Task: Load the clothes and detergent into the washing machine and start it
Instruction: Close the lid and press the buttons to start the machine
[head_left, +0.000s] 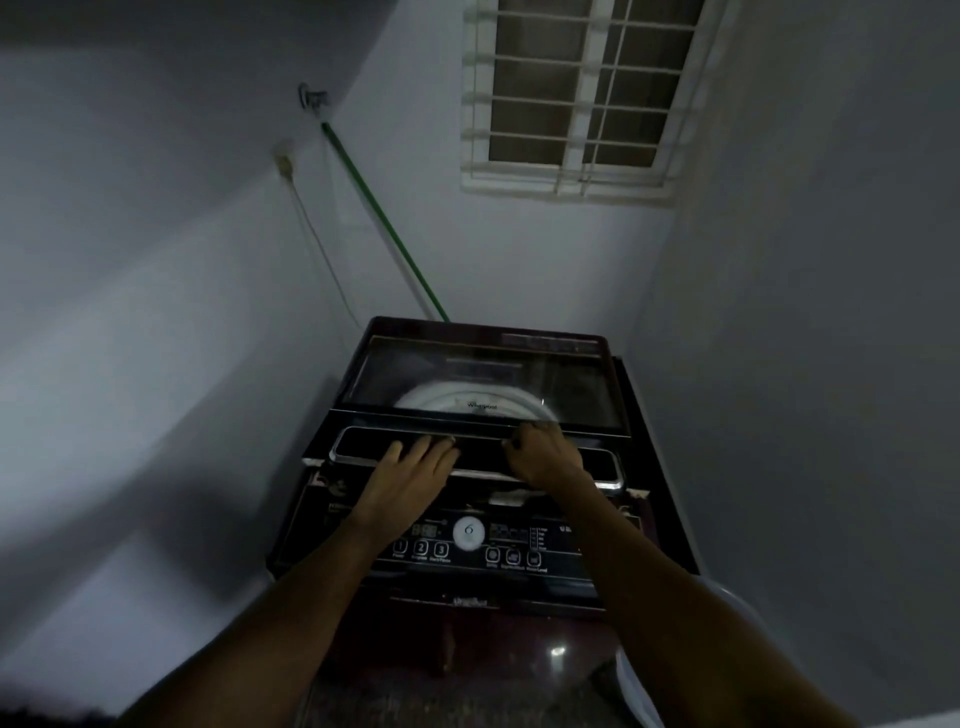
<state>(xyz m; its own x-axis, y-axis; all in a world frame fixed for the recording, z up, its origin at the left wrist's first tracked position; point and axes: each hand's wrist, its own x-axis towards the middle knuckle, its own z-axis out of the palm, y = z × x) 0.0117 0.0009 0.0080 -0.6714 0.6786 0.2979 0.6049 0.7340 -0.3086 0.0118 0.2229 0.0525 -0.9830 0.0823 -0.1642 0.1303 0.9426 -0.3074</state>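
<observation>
A dark top-loading washing machine (322, 519) stands in a dim corner. Its glass lid (483, 379) is down, and the white drum rim shows through it. My left hand (410, 467) lies flat, fingers spread, on the lid's front handle bar (363, 447). My right hand (540, 452) curls its fingers over the front edge of the lid near the middle. The control panel (467, 545) with its round dial and numbered buttons lies below my wrists. No clothes or detergent show.
Grey walls close in on the left, back and right. A barred window (576, 93) is high on the back wall. A green hose (384, 218) and a white cord run down behind the machine. A white plastic tub edge (639, 691) sits at the lower right.
</observation>
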